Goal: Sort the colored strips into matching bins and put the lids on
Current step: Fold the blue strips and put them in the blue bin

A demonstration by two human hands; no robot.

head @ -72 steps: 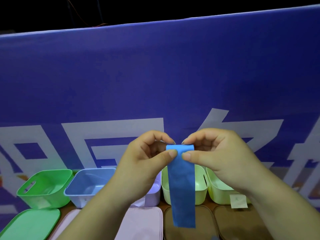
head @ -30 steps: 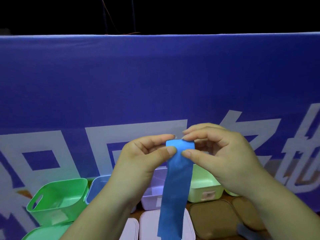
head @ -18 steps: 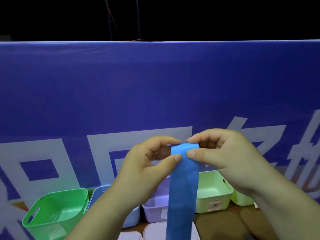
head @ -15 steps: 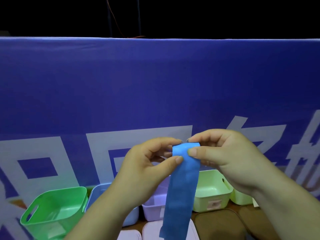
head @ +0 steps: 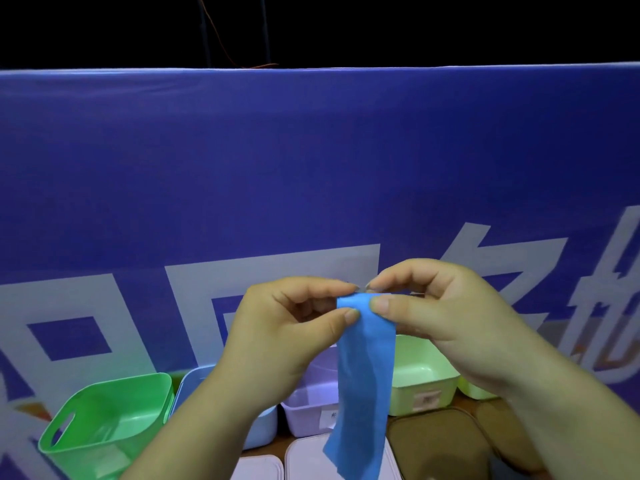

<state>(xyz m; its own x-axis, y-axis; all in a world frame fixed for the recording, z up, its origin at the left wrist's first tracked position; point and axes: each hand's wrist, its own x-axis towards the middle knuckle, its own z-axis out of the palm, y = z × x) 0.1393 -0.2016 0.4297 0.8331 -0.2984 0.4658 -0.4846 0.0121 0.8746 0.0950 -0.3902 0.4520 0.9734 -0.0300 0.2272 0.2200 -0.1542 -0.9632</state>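
Observation:
A blue strip [head: 363, 382] hangs down in front of me, pinched at its top edge by both hands. My left hand [head: 280, 337] grips the top left corner and my right hand [head: 440, 313] grips the top right corner. Below stand open bins in a row: a green bin [head: 104, 414], a blue bin [head: 187, 386] mostly hidden by my left arm, a lilac bin [head: 308, 407] and a pale green bin [head: 422, 372]. A second pale green bin [head: 474, 391] peeks out behind my right wrist.
White lids [head: 304, 459] and brown lids [head: 436, 441] lie on the table in front of the bins. A tall blue banner [head: 311, 168] with white characters stands close behind the bins.
The view has tilted upward, so the bins and lids sit lower in the frame. Both hands keep their pinch on the strip's top, and the strip's lower end sways slightly left.

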